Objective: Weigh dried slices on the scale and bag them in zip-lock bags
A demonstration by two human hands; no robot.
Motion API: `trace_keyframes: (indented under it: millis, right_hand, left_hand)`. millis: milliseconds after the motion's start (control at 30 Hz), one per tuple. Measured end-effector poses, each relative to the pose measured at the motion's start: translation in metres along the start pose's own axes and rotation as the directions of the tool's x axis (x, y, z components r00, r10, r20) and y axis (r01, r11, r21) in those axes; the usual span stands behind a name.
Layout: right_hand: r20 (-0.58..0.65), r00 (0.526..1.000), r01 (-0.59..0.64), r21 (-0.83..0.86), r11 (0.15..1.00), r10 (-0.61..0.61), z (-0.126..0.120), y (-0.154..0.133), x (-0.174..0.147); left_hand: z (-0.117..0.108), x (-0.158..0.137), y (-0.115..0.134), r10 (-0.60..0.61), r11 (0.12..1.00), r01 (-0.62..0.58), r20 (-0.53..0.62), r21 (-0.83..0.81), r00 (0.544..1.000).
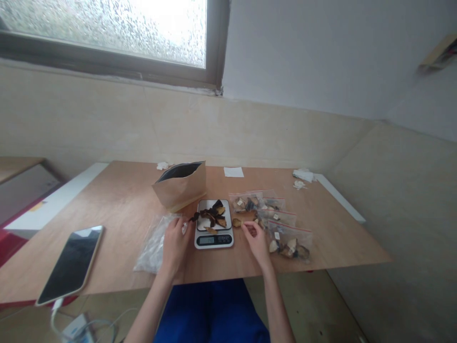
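Note:
A white digital kitchen scale (214,241) sits in front of me, with a loose heap of dark brown and tan dried slices (213,215) on its plate. Just left of the scale is my left hand (174,240), fingers curled, fingertips against a dark dried piece (193,217) at the plate's edge. On the right side my right hand (256,238) pinches a small tan dried slice (237,222) between thumb and finger. Clear plastic bags (152,247) lie partly under my left hand. The digits on the scale's display are too small to read.
An opened brown paper pouch (182,187) stands behind the scale. Several zip bags of dried slices (291,240) lie at the right. A phone (73,262) with a charging cable rests at the left front edge. White paper (233,172) and crumpled tissue (303,175) lie farther back.

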State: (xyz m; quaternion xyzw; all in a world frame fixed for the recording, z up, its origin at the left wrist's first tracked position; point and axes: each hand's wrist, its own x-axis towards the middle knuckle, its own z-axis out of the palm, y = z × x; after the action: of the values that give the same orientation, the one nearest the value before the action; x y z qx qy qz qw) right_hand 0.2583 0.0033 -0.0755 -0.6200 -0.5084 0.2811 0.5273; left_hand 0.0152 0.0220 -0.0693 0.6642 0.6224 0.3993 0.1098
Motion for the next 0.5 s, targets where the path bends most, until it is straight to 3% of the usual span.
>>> trace_keyframes:
  millis: [233,500]
  right_hand:
    - [0.028,1.000,-0.006,0.022,1.000,0.006,0.008,0.005,-0.009]
    - [0.093,0.996,0.011,-0.021,1.000,-0.009,0.011,0.012,-0.018]
  left_hand:
    - [-0.023,-0.034,0.004,-0.232,0.946,0.220,-0.020,-0.237,0.973]
    - [-0.024,-0.064,0.017,-0.295,0.859,0.314,0.111,-0.404,0.949]
